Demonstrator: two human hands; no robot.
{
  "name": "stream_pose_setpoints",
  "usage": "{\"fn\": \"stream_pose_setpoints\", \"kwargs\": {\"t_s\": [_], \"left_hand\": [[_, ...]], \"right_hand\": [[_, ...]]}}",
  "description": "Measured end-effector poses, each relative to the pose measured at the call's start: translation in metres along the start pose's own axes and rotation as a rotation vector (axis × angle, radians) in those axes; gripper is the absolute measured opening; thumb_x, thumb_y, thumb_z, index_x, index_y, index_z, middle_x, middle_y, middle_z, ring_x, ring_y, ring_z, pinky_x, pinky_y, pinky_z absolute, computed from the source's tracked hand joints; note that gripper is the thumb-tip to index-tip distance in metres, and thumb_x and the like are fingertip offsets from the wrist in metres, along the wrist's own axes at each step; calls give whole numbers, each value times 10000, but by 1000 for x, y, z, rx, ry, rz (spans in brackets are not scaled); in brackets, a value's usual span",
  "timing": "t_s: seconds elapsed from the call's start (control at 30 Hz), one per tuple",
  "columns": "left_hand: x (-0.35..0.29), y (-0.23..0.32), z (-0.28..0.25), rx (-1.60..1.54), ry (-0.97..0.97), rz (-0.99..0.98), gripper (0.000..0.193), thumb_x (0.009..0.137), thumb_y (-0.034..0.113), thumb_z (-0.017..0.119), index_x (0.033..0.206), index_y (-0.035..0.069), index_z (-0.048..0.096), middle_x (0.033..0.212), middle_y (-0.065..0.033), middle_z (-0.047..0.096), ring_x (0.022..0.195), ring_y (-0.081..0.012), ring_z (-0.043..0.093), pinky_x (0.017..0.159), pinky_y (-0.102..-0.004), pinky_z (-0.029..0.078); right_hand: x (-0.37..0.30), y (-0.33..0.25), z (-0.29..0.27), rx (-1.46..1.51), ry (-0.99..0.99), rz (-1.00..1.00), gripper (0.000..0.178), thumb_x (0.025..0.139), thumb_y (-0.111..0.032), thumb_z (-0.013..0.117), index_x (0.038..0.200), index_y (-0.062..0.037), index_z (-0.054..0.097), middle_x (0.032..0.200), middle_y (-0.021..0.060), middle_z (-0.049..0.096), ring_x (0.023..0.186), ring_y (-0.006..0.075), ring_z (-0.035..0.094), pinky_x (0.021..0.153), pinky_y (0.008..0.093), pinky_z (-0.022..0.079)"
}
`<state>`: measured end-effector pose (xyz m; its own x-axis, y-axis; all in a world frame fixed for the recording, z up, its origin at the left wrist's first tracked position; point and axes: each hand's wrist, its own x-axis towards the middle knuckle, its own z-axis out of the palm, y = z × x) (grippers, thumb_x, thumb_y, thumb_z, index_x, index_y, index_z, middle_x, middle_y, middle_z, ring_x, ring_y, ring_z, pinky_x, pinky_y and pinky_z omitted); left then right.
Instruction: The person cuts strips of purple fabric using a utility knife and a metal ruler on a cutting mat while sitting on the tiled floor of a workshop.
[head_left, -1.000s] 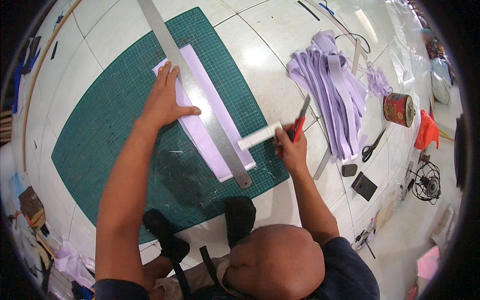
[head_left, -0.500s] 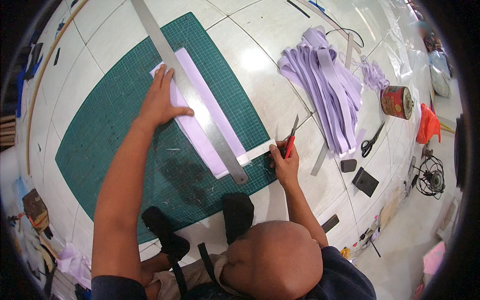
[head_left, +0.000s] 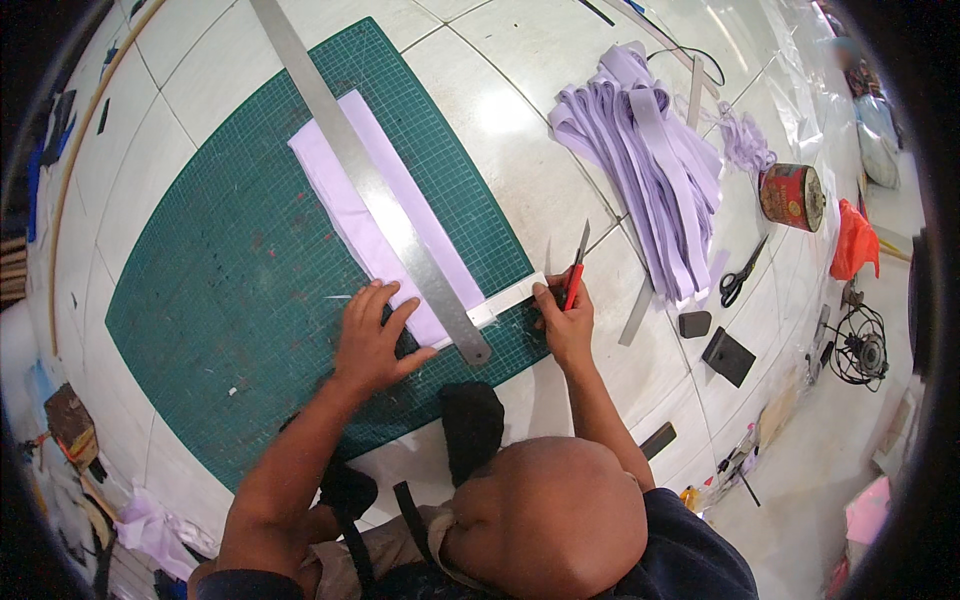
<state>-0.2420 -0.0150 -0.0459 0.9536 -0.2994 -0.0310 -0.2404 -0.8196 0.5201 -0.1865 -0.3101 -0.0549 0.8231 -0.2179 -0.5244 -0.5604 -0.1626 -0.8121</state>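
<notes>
Folded lilac fabric [head_left: 335,195] lies on a green cutting mat [head_left: 240,290]. A long steel ruler [head_left: 345,140] rests slantwise along the fabric, leaving a lilac band on either side. My left hand [head_left: 375,340] sits at the fabric's near end, fingers spread, with the fingertips on the cloth left of the ruler. In my right hand [head_left: 567,325], at the mat's right edge, is a red-handled utility knife [head_left: 574,288], blade pointing up and away. The same hand pinches the outer end of a flat white strip [head_left: 505,300], whose other end meets the fabric's near right corner.
A bundle of long lilac fabric strips [head_left: 640,180] lies to the right on the tiled floor. Beyond it are a red tin [head_left: 791,197], black scissors [head_left: 742,274], a black block [head_left: 728,357] and a metal strip [head_left: 637,318]. My dark-covered foot [head_left: 471,430] is at the mat's near edge.
My left hand has slid from the far part of the ruler and fabric toward me, down to the near end. My right hand keeps the knife and white strip almost in place.
</notes>
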Motion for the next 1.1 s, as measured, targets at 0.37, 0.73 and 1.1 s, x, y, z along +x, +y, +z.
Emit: {"fn": "stream_pose_setpoints", "kwargs": {"t_s": [0.37,0.73,1.1], "left_hand": [[13,6,23,-35,22,-106,839,713,460,846,1382,75,516,1481,-228,405,1422,-453,325,1168,-577,277],[2,-9,26,-161,-13,-14,761,678,395,885,1294,84,565,1524,-228,346,1453,-471,268,1183,-608,239],[4,-9,26,-160,-38,-15,785,652,360,908,1307,103,558,1561,-233,312,1462,-476,256,1180,-621,225]], "right_hand": [[2,6,4,110,50,-75,263,908,-193,722,1049,-19,584,781,40,621,603,116,563,521,257,452],[12,29,-47,-350,362,-440,244,869,-195,742,921,-27,572,708,55,562,622,192,561,585,334,473],[-40,-9,38,-394,-50,-105,422,845,-261,777,1120,-58,530,919,114,723,816,311,704,707,411,537]]}}
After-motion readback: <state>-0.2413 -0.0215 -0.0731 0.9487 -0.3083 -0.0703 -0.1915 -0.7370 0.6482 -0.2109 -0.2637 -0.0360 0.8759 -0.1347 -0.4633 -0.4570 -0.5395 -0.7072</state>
